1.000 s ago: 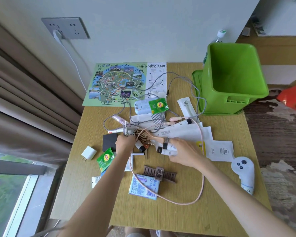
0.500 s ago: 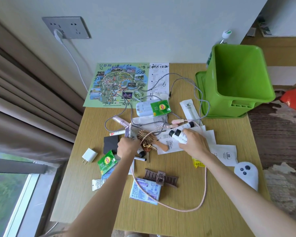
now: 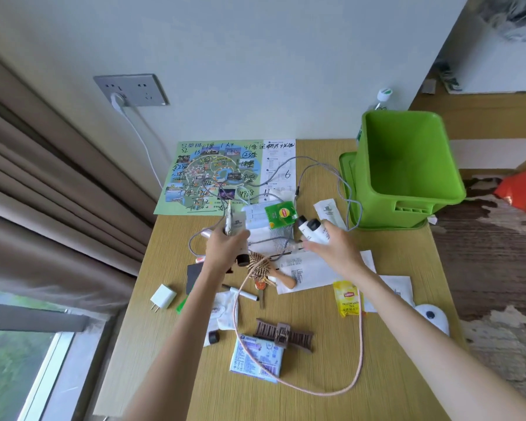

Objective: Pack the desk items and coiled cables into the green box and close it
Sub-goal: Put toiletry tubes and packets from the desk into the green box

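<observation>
The right hand (image 3: 336, 249) is raised above the middle of a wooden desk (image 3: 316, 402), its fingers curled around two small white bottles (image 3: 312, 230) with black caps. The left hand (image 3: 225, 250), just to the left of it, grips a bundle of small toiletries (image 3: 234, 223), with a slim tube sticking up out of the fist.

Just below the hands lie a wooden hairbrush (image 3: 266, 268), a set of keys (image 3: 260, 285), a marker pen (image 3: 240, 292) and some sheets of paper. A pink cable (image 3: 360, 344) loops loosely across the near part of the desk. It passes over a tissue packet (image 3: 264, 357) that touches a brown hair clip (image 3: 283, 334). A yellow tea bag (image 3: 348, 297) lies beside the right forearm, and a white charger (image 3: 163, 297) sits near the left edge.

At the back, a grey cable (image 3: 316, 161) sprawls over a colourful map (image 3: 207, 174). The green box (image 3: 407, 165) stands open and upright at the far right corner, resting on its lid (image 3: 345, 165), beyond the right hand.
</observation>
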